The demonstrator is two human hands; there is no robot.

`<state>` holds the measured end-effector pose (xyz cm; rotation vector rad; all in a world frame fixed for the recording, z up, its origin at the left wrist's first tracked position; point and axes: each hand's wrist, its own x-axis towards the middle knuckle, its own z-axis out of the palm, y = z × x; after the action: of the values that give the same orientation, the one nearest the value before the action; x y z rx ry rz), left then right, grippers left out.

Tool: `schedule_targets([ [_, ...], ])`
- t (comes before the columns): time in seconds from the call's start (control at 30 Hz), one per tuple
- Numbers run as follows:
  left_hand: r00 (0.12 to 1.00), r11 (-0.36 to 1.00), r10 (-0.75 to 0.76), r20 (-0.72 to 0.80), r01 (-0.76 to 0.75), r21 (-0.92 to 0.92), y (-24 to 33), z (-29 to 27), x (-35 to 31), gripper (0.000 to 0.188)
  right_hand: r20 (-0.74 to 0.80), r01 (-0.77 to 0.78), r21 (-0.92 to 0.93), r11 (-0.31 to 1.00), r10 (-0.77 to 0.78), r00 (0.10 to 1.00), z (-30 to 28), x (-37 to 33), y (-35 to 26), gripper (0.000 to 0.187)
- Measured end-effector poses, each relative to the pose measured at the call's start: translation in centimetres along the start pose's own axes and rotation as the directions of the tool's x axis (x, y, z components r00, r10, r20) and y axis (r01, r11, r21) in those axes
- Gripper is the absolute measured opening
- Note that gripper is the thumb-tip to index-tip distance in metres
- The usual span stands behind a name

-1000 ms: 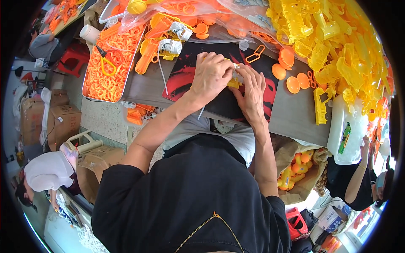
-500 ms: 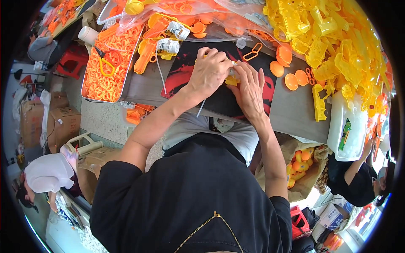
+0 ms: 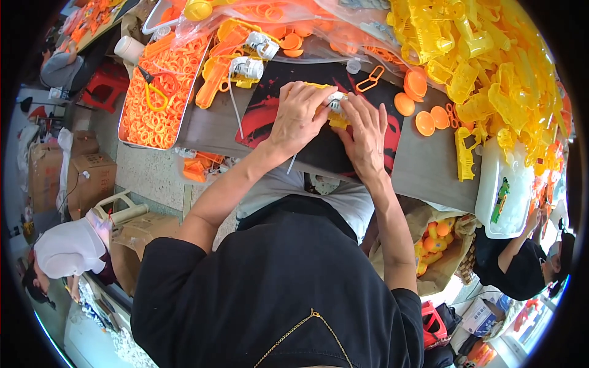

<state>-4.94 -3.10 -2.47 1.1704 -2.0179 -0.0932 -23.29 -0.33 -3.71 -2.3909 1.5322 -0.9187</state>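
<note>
Both hands meet over a black and red mat at the middle of the table. Between them is a yellow toy gun part with a white mechanism in it, mostly covered by fingers. My left hand is closed around its left end, fingertips near the white mechanism. My right hand grips the other end, thumb below and fingers bent over the top. A thin pale tube hangs below my left hand.
A tray of small orange rings with scissors on it stands left. Behind it lie orange-yellow toy guns. Orange discs and a yellow parts heap are at right, by a white bin. Other people work at both sides.
My left hand has shifted slightly down and opened away from the top of the part, so more of the white mechanism shows. My right hand has barely moved.
</note>
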Motion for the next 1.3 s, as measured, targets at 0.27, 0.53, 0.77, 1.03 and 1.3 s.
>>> schedule_targets([
  [0.27,0.989,1.000,0.023,-0.143,-0.020,0.023,1.9,1.2,-1.4,0.031,-0.026,0.004,-0.001,1.000,-0.004,1.000,0.1,0.1,0.0,0.065],
  [0.53,0.999,0.997,0.039,0.013,-0.040,0.070,2.9,-0.6,-3.4,0.029,-0.088,-0.065,0.047,0.997,0.069,0.994,0.6,0.9,-0.9,0.037],
  [0.77,0.991,0.986,0.132,0.012,-0.132,0.105,0.8,-1.6,-1.0,0.034,-0.251,-0.054,0.055,0.997,0.066,0.966,2.6,0.6,-0.9,0.035],
  [1.03,0.993,0.993,0.114,0.026,-0.113,-0.028,-1.8,-0.6,-0.9,0.037,-0.225,-0.052,0.031,0.998,0.058,0.973,2.6,0.6,-0.9,0.038],
  [1.3,0.995,0.995,-0.088,-0.043,0.090,0.050,0.9,-2.0,-2.9,0.029,-0.249,-0.037,0.014,0.999,0.039,0.968,2.5,0.8,-1.0,0.035],
])
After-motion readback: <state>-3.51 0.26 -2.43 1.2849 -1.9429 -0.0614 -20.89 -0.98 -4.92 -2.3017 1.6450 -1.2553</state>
